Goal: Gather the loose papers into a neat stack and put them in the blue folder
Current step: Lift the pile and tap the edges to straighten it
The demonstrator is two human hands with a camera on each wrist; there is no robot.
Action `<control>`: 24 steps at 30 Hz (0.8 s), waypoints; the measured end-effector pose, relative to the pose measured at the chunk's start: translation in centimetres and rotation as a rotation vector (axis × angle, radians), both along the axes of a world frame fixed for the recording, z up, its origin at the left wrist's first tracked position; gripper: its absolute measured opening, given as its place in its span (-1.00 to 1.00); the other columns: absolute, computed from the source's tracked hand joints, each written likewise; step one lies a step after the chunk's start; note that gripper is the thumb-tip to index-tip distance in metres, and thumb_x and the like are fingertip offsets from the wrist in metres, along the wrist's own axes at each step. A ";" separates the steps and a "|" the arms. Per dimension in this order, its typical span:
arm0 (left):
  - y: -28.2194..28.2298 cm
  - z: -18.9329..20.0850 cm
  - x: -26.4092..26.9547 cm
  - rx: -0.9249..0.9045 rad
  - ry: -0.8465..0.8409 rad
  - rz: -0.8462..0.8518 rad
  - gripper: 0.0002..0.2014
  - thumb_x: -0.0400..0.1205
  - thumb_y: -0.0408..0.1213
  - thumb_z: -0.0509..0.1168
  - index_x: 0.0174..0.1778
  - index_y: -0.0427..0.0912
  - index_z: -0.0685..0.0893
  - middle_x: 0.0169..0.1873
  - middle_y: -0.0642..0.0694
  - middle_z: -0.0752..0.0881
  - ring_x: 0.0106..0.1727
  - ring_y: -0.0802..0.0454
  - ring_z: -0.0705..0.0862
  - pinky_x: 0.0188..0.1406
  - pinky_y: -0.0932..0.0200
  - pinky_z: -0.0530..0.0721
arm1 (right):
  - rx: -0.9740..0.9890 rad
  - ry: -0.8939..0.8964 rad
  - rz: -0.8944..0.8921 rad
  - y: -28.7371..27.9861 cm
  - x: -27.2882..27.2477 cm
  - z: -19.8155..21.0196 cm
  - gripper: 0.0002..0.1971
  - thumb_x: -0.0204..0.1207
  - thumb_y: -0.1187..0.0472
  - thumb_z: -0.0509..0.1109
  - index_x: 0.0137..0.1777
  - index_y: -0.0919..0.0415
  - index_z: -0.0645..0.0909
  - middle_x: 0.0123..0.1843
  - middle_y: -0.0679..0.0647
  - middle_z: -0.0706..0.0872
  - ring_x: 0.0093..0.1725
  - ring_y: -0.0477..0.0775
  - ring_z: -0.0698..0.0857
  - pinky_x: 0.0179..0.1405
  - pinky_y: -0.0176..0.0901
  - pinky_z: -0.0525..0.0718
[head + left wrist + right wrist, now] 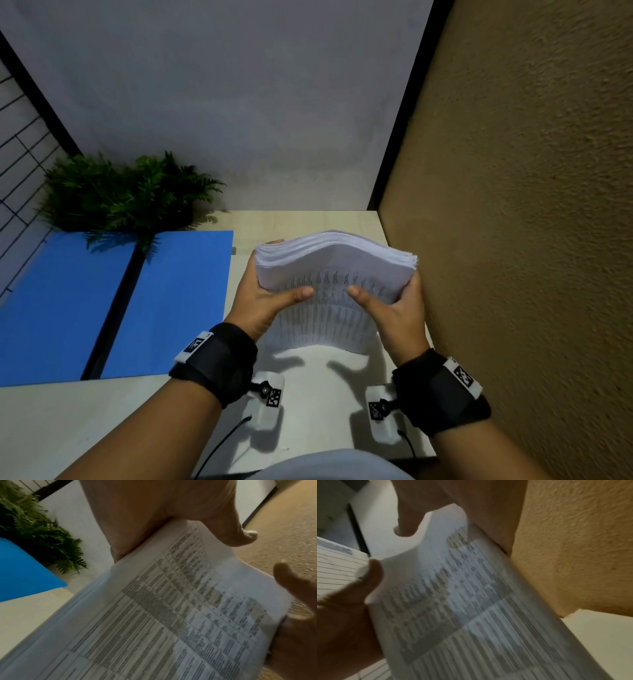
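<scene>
Paper stack (pixel 334 274): held upright on its lower edge on the desk (pixel 68 421), near the right wall; top edge bowed upward, sheet edges slightly stepped at the right corner.
Left hand (pixel 263 301): grips the stack's left side, thumb across the printed face, fingers behind the stack and mostly hidden.
Right hand (pixel 394 308): grips the stack's right side, thumb on the printed face, fingers hidden behind the sheets.
Print: table of rows and columns on the front sheet; text blurred in both wrist views, not readable.
Blue folder (pixel 113 301): lies open and flat on the desk, left of the stack and apart from it; left leaf cut off by the frame edge.
Fern (pixel 126 192): behind the folder, fronds overhanging its far edge; its pot cannot be made out.
Stack's lower edge: contact with the desk partly hidden by the wrists.
Wrist bands (pixel 219 363): black, with coded tags, on both wrists.
</scene>
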State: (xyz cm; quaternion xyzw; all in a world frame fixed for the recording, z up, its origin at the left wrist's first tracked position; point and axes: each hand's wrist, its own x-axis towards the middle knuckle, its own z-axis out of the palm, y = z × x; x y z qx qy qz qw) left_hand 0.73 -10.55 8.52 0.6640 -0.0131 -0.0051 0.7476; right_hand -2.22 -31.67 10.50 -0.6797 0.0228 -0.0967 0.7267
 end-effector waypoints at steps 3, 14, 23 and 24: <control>-0.3 0.6 0.0 0.013 -0.032 0.014 0.07 0.08 0.04 0.72 0.52 0.05 0.39 0.35 -0.02 0.64 0.37 0.01 0.63 0.24 -0.04 0.73 | -0.137 -0.088 -0.066 0.5 0.2 0.5 0.02 0.12 -0.01 0.73 0.49 -0.32 0.17 0.40 -0.25 0.47 0.39 -0.26 0.54 0.26 -0.25 0.66; -0.5 1.6 0.3 0.029 -0.088 0.085 0.05 0.17 0.08 0.61 0.60 0.17 0.28 0.44 0.08 0.53 0.40 0.19 0.57 0.31 0.25 0.64 | -0.468 -0.161 -0.258 0.8 1.3 1.3 -0.44 0.52 -0.17 0.38 0.50 -0.20 0.35 0.26 -0.27 0.25 0.30 -0.31 0.43 0.30 -0.06 0.57; -0.5 0.6 0.8 0.036 -0.021 0.063 0.04 0.15 0.02 0.67 0.55 0.02 0.36 0.35 0.03 0.64 0.36 0.08 0.64 0.25 0.06 0.70 | -0.518 -0.200 -0.222 0.5 2.5 1.9 -0.62 0.45 -0.24 0.33 0.21 -0.15 0.55 0.14 -0.15 0.39 0.22 -0.13 0.54 0.21 0.07 0.70; -0.5 0.6 0.9 0.035 -0.012 0.066 0.01 0.15 0.00 0.67 0.54 0.03 0.37 0.33 0.04 0.65 0.34 0.07 0.64 0.22 0.05 0.72 | -0.510 -0.204 -0.226 0.6 2.5 1.8 -0.64 0.45 -0.25 0.32 0.20 -0.16 0.55 0.13 -0.18 0.40 0.22 -0.13 0.55 0.20 0.08 0.71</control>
